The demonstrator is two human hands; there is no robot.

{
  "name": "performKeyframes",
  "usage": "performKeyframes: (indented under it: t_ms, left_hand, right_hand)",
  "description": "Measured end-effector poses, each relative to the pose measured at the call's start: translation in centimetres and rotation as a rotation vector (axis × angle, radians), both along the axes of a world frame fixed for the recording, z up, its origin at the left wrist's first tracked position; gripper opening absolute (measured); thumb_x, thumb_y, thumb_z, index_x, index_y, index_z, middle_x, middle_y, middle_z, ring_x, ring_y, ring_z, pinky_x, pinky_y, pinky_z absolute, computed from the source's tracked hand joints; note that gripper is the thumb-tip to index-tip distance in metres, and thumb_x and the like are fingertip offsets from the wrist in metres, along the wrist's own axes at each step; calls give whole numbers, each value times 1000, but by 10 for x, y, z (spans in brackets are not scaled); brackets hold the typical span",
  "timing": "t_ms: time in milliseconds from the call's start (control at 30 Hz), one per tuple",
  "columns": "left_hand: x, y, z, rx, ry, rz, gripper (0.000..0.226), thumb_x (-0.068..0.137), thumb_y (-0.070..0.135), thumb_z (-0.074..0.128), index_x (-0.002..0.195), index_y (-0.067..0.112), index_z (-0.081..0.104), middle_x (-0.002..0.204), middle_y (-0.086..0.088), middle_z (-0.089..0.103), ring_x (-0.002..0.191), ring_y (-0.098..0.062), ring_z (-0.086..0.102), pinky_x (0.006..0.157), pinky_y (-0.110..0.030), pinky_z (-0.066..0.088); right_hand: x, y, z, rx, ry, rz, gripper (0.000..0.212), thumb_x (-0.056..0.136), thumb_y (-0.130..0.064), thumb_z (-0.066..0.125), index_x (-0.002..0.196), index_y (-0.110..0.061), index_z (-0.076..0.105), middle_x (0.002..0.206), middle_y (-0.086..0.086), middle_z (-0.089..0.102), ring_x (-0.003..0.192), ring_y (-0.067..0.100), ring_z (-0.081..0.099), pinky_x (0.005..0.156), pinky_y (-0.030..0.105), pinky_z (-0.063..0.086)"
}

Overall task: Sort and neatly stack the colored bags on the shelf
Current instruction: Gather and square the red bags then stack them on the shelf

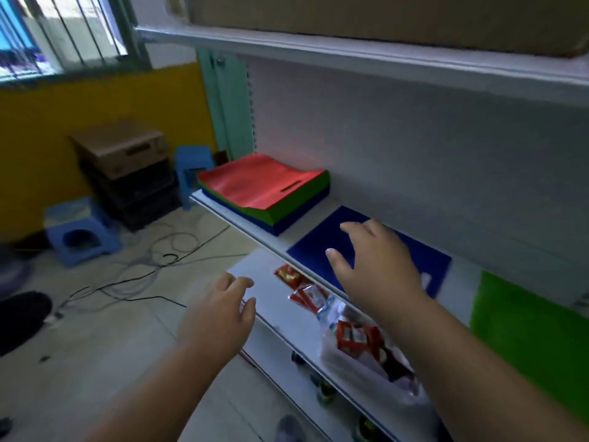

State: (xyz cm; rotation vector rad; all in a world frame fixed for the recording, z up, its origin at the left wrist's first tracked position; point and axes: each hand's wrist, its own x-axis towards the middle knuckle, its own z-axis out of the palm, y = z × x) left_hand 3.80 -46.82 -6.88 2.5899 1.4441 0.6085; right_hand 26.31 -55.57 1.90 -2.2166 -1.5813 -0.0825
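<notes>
A stack of flat bags (264,193) lies at the left end of the white shelf (306,228), red on top, green under it, blue at the bottom. A single blue bag (322,247) lies flat to its right, and a green bag (522,320) lies further right. My right hand (379,263) hovers over the blue bag with fingers spread and relaxed, holding nothing. My left hand (220,314) floats lower, in front of the shelf below, fingers loosely bent and empty.
The lower shelf (274,295) carries red snack packets (302,288) and a clear plastic bag of them (366,342). A cardboard box (382,14) sits on the top shelf. Blue stools (83,237), stacked boxes (127,173) and loose cables (143,263) are on the floor at left.
</notes>
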Motion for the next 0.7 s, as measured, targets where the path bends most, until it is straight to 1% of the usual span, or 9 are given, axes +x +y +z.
performKeyframes:
  t_ms: [100,233,333,400,567,633,700]
  left_hand:
    - [-11,58,-3,33,6,31,28,88,34,56,110,24,68,95,6,62,83,-19,62,64,-30,48]
    - [-24,125,11,33,-9,78,23,88,30,64,110,25,68,98,8,63,87,-17,61,68,-28,42]
    - [-32,171,12,37,-20,63,24,87,28,67,111,24,68,97,7,63,88,-19,62,71,-31,46]
    - [-35,202,8,40,-26,44,23,88,29,65,110,24,68,94,6,62,85,-18,62,69,-31,48]
    - [-40,286,-7,19,-35,-70,26,86,34,57,108,25,68,90,6,63,79,-19,63,62,-29,45]
    - [-43,322,-13,48,-6,-161,27,84,32,59,109,24,68,90,3,65,76,-22,64,61,-30,48]
    - [-47,360,-18,54,32,-254,30,84,33,57,109,23,68,91,1,66,73,-24,64,60,-31,49]
  right_hand:
    - [-7,68,0,46,3,45,51,95,-46,50,138,-18,46,126,5,51,113,21,48,91,37,45]
    - [-12,150,11,76,17,67,47,93,-43,55,131,-16,52,120,7,53,107,24,50,88,39,46]
    - [-16,194,13,71,1,50,49,92,-43,56,132,-15,53,120,8,55,108,25,52,88,38,46]
    - [-19,216,10,51,-21,22,49,92,-43,57,133,-15,53,120,8,56,108,26,52,88,39,46]
    - [-29,256,-6,9,-47,-151,48,90,-42,60,129,-15,57,116,7,59,105,27,54,87,39,47]
    - [-37,272,-10,9,-69,-246,45,88,-42,63,123,-14,60,111,8,60,102,29,55,86,40,48]
    - [-47,285,-12,14,-79,-355,40,86,-41,64,114,-13,63,106,9,62,97,32,57,83,42,49]
